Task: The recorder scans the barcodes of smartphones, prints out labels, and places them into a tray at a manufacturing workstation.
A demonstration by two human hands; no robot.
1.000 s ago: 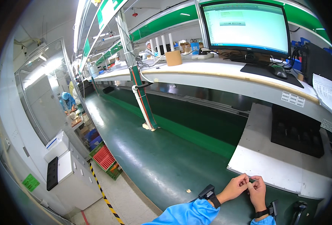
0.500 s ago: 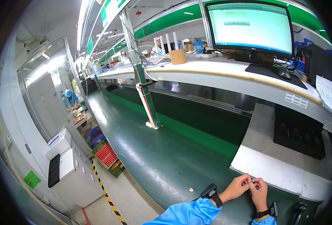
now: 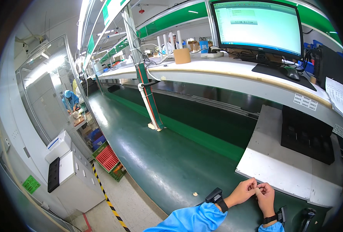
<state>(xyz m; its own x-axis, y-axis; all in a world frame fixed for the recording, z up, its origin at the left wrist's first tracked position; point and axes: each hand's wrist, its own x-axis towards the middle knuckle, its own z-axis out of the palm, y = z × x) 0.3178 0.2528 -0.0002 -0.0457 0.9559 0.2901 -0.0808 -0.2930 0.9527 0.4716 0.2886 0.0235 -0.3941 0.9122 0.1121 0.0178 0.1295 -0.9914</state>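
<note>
Both my hands meet at the lower right, above the green work surface (image 3: 156, 162) and close to the near edge of a white board (image 3: 272, 170). My left hand (image 3: 242, 193) has its thumb and fingers pinched together. Touching it at the fingertips, my right hand (image 3: 265, 198) is curled closed as well. Whatever may sit between the fingertips is too small or hidden to make out. Black wrist straps with small devices are on both wrists, over blue sleeves.
A black foam-like block (image 3: 307, 135) lies on the white board. On the raised shelf stand a monitor (image 3: 258, 29), a mouse (image 3: 291, 73) and a tape roll (image 3: 182, 56). A post (image 3: 146, 92) rises from the bench. A black object (image 3: 306, 218) lies right of my hands.
My hands stay pinched together in almost the same place. The whole view has shifted slightly, and the small box on the monitor's screen shows different text.
</note>
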